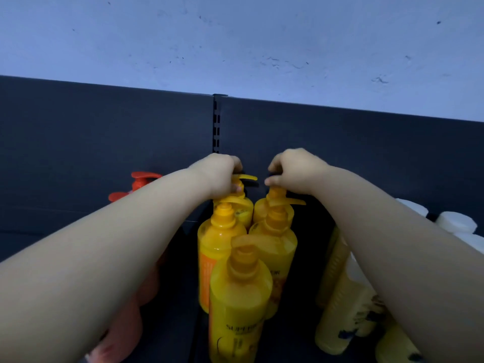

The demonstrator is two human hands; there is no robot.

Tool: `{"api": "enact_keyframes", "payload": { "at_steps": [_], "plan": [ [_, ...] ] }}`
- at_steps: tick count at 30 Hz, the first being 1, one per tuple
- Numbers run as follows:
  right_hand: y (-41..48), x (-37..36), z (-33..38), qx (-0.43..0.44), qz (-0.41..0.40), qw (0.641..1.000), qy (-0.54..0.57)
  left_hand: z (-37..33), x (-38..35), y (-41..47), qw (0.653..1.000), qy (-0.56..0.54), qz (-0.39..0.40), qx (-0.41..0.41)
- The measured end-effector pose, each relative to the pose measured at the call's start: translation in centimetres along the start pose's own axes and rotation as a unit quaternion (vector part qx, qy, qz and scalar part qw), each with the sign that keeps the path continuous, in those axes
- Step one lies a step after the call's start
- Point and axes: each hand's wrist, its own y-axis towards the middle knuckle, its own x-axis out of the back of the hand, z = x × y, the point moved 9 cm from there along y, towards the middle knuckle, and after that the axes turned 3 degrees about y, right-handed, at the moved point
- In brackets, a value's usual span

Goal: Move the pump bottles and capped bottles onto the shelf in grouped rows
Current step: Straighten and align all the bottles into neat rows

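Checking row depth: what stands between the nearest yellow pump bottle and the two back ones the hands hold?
Head view: two yellow pump bottles side by side, middle-left bottle and middle-right bottle.

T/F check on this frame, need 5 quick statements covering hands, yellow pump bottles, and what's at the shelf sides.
1. Each hand grips a pump top at the back of the yellow group: left hand on the back-left yellow bottle, right hand on the back-right yellow bottle. True.
2. The front yellow bottle lies on its side. False: it stands upright.
3. Red pump heads show beyond the left arm. True.
4. The white caps sit at the left edge. False: they are at the far right.
5. The shelf back panel is white. False: it is dark; the pale wall is above it.
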Motion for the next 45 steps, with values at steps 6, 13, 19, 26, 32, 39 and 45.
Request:
{"api": "enact_keyframes", "payload": {
  "at_steps": [6,13,19,26,32,39,45],
  "plan": [
    [-4.6,-0.2,1.7,0.044,0.136,0.987,-0.079,-1.6,1.2,-3.7,0.991,0.03,0.115,-0.065],
    [-5.1,-3.1,2.0,0.05,0.118,0.988,-0.081,-1.9,-0.6,-4.7,0.99,0.094,0.081,-0.06],
    [-6.2,-1.1,2.2,0.054,0.024,0.995,-0.078,-2.1,-0.2,-6.1,0.991,0.1,0.02,-0.088],
    [-12.0,-0.1,7.4,0.157,0.065,0.975,0.146,-4.0,2.9,-11.9,0.986,0.003,-0.042,-0.161],
    [-12.5,-2.2,7.6,0.144,-0.007,0.977,0.158,-3.7,-1.0,-14.3,0.988,-0.132,0.03,-0.075],
    [-13.0,-2.2,6.9,0.142,-0.045,0.985,0.089,-5.0,-3.4,-13.4,0.975,-0.203,-0.068,-0.058],
    [-12.4,-2.9,5.9,0.135,-0.027,0.979,0.151,-4.8,-3.7,-13.5,0.971,-0.219,-0.079,-0.061]
  ]
}}
